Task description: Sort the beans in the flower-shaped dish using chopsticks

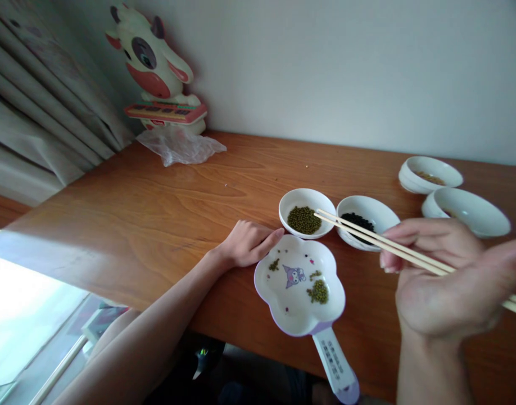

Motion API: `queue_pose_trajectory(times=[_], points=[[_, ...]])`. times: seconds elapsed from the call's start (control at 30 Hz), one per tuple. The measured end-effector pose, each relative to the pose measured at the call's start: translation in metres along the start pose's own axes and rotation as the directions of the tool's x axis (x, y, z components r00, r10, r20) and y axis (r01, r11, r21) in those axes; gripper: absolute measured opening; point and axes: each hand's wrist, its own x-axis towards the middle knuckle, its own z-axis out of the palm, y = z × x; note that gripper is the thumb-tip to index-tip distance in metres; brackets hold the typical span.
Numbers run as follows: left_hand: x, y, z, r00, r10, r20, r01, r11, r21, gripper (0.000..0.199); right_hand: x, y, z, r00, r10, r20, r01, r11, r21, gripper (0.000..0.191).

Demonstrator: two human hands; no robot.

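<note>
My right hand (447, 275) holds a pair of wooden chopsticks (351, 226), palm turned up. Their tips hang at the right side of a white bowl of green mung beans (303, 220), with no bean visible between them. Below that bowl lies a flower-shaped white dish (298, 312) with a purple rim, a handle and a cartoon print. Small piles of mung beans (318, 292) are in the dish. My left hand (252, 243) rests on the table, closed at the dish's upper left rim, thumb along the edge. The chopsticks cross over a bowl of black beans (380, 211).
Two more white bowls stand at the right: one with tan grains (430, 178), the other (473, 214) partly behind my right hand. A cow toy keyboard (165, 109) and a clear plastic bag (184, 147) sit at the back left of the wooden table (135, 225).
</note>
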Motion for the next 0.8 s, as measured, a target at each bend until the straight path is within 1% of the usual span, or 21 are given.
queue_pose_trajectory(times=[0.03, 0.07, 0.1, 0.17, 0.2, 0.27, 0.43, 0.5, 0.57, 0.67, 0.73, 0.8], points=[[0.0, 0.0, 0.0, 1.0, 0.003, 0.002, -0.003, 1.0, 0.001, 0.056, 0.002, -0.005, -0.002, 1.0, -0.004, -0.029, 0.004, 1.0, 0.005, 0.069], [0.0, 0.001, 0.0, 1.0, 0.0, 0.001, 0.0, 1.0, 0.002, 0.056, 0.003, -0.01, -0.004, 1.0, -0.005, -0.022, 0.005, 1.0, -0.006, 0.062], [0.0, 0.001, 0.0, 1.0, -0.001, 0.004, 0.001, 1.0, 0.0, 0.056, 0.004, -0.014, -0.007, 1.0, -0.007, 0.026, 0.008, 1.0, -0.03, 0.056], [0.001, 0.002, 0.0, 1.0, -0.005, 0.013, 0.005, 1.0, -0.003, 0.057, 0.005, -0.02, -0.013, 0.981, -0.012, 0.195, 0.031, 0.995, -0.097, 0.05], [0.001, 0.002, 0.0, 1.0, -0.007, 0.019, 0.008, 1.0, -0.007, 0.057, 0.005, -0.021, -0.016, 0.96, -0.01, 0.279, 0.048, 0.99, -0.129, 0.051], [0.001, 0.002, 0.0, 0.999, -0.011, 0.03, 0.012, 1.0, -0.014, 0.057, 0.003, -0.021, -0.018, 0.926, -0.017, 0.377, 0.087, 0.981, -0.171, 0.055], [0.001, 0.002, 0.001, 0.999, -0.022, 0.029, 0.023, 0.999, -0.03, 0.058, -0.003, -0.015, -0.013, 0.892, 0.001, 0.451, 0.108, 0.971, -0.215, 0.059], [0.001, 0.001, 0.0, 0.999, -0.026, 0.028, 0.027, 0.998, -0.052, 0.058, -0.007, -0.012, -0.011, 0.88, 0.019, 0.475, 0.097, 0.971, -0.218, 0.058], [0.002, 0.002, -0.003, 0.998, -0.039, 0.043, 0.043, 0.996, -0.08, 0.059, -0.012, -0.008, -0.01, 0.855, 0.062, 0.515, 0.069, 0.971, -0.231, 0.054], [0.003, 0.004, -0.009, 0.992, -0.085, 0.098, 0.095, 0.99, -0.104, 0.061, -0.018, -0.001, -0.013, 0.796, 0.167, 0.582, 0.001, 0.961, -0.276, 0.049], [0.002, 0.007, -0.014, 0.986, -0.103, 0.134, 0.117, 0.988, -0.097, 0.06, -0.02, 0.004, -0.014, 0.77, 0.212, 0.602, -0.032, 0.955, -0.295, 0.053], [0.0, 0.011, -0.019, 0.98, -0.097, 0.174, 0.116, 0.988, -0.105, 0.06, -0.02, 0.009, -0.015, 0.76, 0.239, 0.605, -0.057, 0.951, -0.304, 0.062]])
